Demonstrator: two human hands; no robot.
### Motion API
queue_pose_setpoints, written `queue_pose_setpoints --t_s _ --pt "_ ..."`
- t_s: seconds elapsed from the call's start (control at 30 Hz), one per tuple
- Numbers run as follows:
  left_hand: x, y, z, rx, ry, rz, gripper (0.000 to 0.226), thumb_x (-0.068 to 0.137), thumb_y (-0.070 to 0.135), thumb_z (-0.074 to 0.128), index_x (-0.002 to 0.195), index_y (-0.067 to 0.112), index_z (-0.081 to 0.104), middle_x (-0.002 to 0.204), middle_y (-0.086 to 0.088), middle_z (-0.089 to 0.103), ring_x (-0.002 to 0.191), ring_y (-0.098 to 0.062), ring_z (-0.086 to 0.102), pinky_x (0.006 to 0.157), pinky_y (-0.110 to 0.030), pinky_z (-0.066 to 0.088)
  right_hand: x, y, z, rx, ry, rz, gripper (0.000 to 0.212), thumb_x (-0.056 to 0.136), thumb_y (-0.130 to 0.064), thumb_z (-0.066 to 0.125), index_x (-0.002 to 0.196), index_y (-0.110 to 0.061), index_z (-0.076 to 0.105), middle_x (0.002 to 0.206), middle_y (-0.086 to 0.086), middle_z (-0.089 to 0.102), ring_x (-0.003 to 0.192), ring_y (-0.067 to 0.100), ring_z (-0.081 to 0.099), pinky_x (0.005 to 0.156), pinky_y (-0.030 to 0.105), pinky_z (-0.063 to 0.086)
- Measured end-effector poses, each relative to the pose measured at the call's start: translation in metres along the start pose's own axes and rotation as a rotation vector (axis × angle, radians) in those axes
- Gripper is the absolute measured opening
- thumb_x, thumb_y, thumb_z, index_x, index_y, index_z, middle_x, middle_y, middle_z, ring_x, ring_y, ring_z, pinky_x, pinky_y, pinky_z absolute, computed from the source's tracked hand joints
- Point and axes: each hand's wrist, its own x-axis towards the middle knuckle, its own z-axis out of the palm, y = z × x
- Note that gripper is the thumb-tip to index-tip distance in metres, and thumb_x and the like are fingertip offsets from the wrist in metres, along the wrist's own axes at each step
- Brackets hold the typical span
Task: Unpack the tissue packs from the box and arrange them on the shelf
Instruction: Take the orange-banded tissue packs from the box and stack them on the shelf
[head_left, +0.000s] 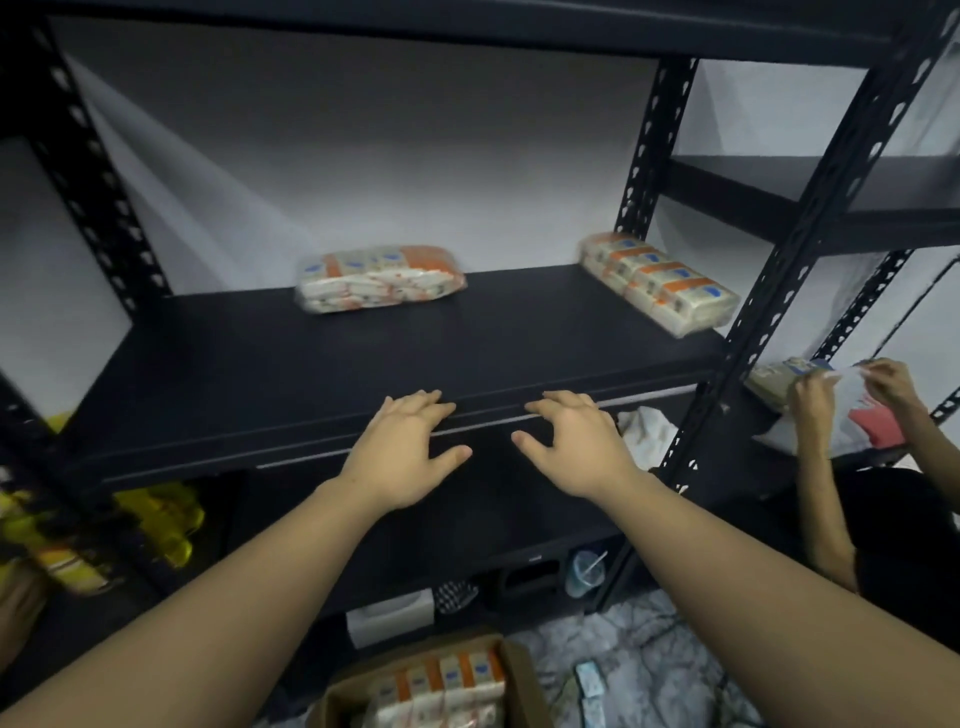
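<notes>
Two clear-wrapped tissue packs with orange and blue print lie on the black shelf (363, 358): one tissue pack (379, 279) near the back middle, another tissue pack (660, 283) at the back right by the upright. My left hand (408, 449) and my right hand (574, 447) hover side by side at the shelf's front edge, fingers spread, holding nothing. Below, at the bottom of the view, an open cardboard box (524, 680) holds more tissue packs (441, 686).
Another person's hands (852, 400) handle a pack and a white bag on the neighbouring shelf at right. Yellow packages (156, 519) sit on the lower left shelf. A plastic cup (587, 571), small boxes and cloth sit below. Black perforated uprights (649, 150) frame the bay.
</notes>
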Motion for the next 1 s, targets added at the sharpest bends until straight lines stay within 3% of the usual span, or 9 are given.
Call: queue_pose_setpoints --t_s 0.33,0.5,0.6,0.77,1.0 --pt "-0.046 -0.019 -0.013 -0.009 0.081 -0.049 0.076 0.097 0.057 0.06 0.161 0.025 0.033 0.169 0.002 0.027 0.157 -0.018 0.017 0.13 -0.044 0.003 -0.042 -0.028 0.01 -0.011 -0.009 0.005 0.058 0.097 -0.061 0.054 0.144 -0.027 0.058 0.15 -0.004 0.054 0.139 0.02 0.044 0.114 0.042 0.038" --pt "-0.053 -0.016 -0.004 -0.035 0.081 -0.048 0.074 0.096 0.056 0.061 0.159 0.024 0.038 0.165 0.002 0.034 0.153 -0.019 0.024 0.129 -0.041 0.015 -0.052 -0.026 0.014 0.019 -0.001 0.027 0.058 0.097 -0.059 0.056 0.144 -0.025 0.059 0.148 -0.002 0.055 0.138 0.022 0.046 0.114 0.04 0.038" --pt "-0.066 -0.021 0.023 -0.056 0.034 -0.07 0.073 0.096 0.056 0.061 0.158 0.024 0.04 0.161 0.003 0.039 0.15 -0.018 0.029 0.123 -0.037 0.028 -0.066 -0.021 0.032 0.06 -0.049 0.055 0.059 0.097 -0.059 0.056 0.145 -0.024 0.057 0.15 0.0 0.053 0.142 0.023 0.042 0.116 0.044 0.037" --pt "-0.094 -0.042 0.081 -0.089 -0.101 -0.155 0.073 0.096 0.053 0.063 0.158 0.022 0.039 0.162 0.0 0.039 0.15 -0.02 0.029 0.123 -0.037 0.028 -0.088 -0.004 0.081 0.09 -0.167 0.092 0.059 0.097 -0.059 0.057 0.145 -0.025 0.057 0.15 -0.001 0.053 0.139 0.024 0.044 0.111 0.047 0.042" --pt "-0.138 -0.093 0.197 -0.15 -0.301 -0.307 0.072 0.095 0.052 0.066 0.156 0.021 0.042 0.155 -0.001 0.045 0.143 -0.023 0.038 0.117 -0.038 0.037 -0.116 0.037 0.199 0.117 -0.384 0.142 0.062 0.094 -0.061 0.058 0.142 -0.021 0.062 0.141 0.003 0.061 0.13 0.028 0.052 0.108 0.041 0.046"
